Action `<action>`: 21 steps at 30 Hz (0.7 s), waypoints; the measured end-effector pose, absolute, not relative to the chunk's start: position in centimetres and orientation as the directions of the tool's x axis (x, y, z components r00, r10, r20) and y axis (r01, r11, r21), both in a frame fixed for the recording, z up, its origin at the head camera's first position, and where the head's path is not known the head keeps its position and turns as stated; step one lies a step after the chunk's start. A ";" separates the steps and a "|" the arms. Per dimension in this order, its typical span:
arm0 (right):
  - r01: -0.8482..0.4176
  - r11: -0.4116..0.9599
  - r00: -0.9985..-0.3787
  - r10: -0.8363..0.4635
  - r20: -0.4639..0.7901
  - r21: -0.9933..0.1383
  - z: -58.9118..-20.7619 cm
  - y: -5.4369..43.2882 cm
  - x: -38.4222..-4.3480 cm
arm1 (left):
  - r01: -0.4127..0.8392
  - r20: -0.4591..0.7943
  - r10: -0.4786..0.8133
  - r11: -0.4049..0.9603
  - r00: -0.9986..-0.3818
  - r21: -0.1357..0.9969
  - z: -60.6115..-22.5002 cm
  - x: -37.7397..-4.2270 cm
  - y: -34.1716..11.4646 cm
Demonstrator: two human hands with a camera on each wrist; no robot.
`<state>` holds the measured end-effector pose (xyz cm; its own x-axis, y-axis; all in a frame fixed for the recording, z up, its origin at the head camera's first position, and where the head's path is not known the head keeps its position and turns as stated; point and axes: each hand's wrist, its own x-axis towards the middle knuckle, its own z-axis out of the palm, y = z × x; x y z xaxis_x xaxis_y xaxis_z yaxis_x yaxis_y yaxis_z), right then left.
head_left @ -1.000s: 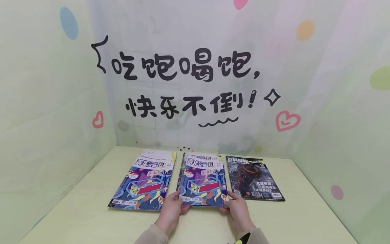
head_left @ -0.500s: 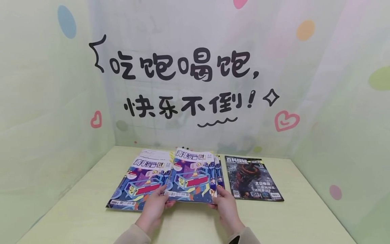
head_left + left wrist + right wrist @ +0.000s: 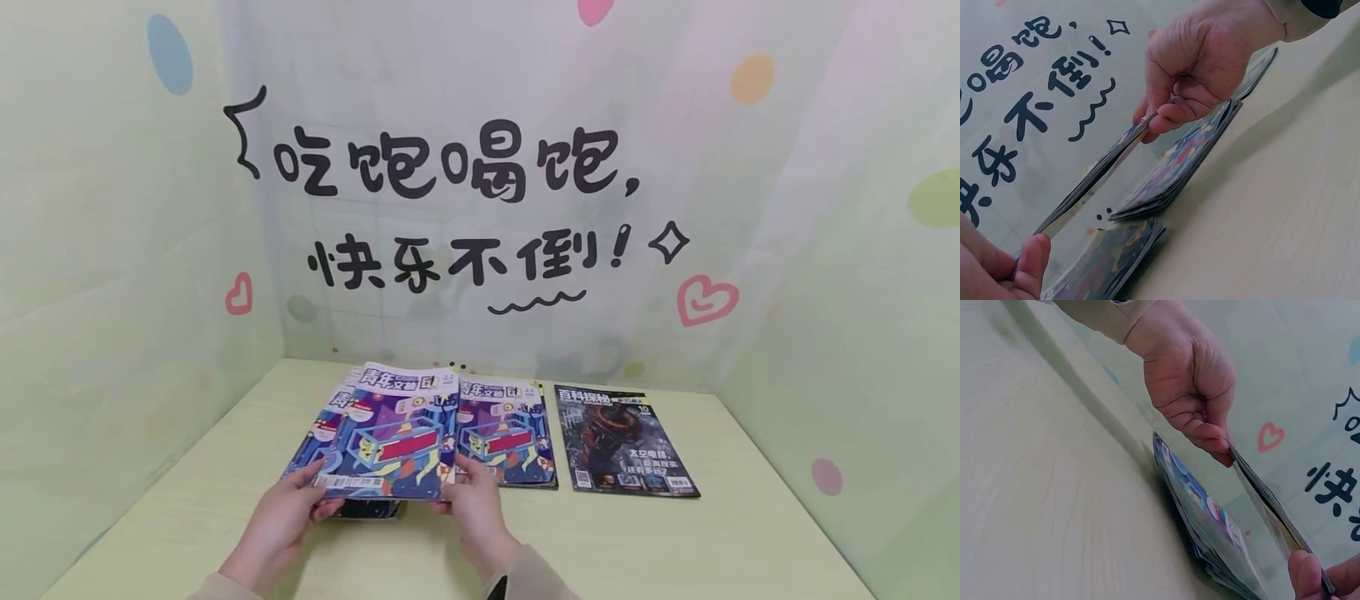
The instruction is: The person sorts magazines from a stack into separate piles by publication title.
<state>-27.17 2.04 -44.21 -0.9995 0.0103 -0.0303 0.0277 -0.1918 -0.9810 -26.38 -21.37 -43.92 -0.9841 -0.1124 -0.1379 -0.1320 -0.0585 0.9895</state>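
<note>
“Above the left-hand pile [image 3: 322, 432], what are we holding?”

“Our purple magazine [image 3: 397, 433], clear of it, pinched at seven o'clock by our left hand [image 3: 283, 508] and at five by our right hand [image 3: 480, 508], probably so it won't sag.”

“What surrounds us?”

“Toward three o'clock, a middle pile [image 3: 506, 433], then a dark magazine [image 3: 627, 442] lying apart; beneath, a pale table [image 3: 675, 550]; at twelve, a lettered wall [image 3: 435, 67].”

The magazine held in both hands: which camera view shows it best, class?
The head view: the held magazine shows its colourful cover and title there. The left and right wrist views show it nearly edge-on, cover mostly hidden.
</note>
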 end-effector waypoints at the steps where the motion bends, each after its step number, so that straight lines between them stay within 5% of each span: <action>1: 0.031 -0.198 -0.999 0.003 -0.032 -0.980 -44.2 1.4 -27.2 | -0.137 -0.143 -0.110 -0.060 -0.984 0.989 -43.9 -26.3 -22.0; 21: 0.142 -0.133 -0.989 -0.065 -0.134 -0.981 -46.4 -3.4 -26.9 | -0.253 -0.241 -0.135 0.075 -0.961 0.965 -45.5 -26.6 -28.1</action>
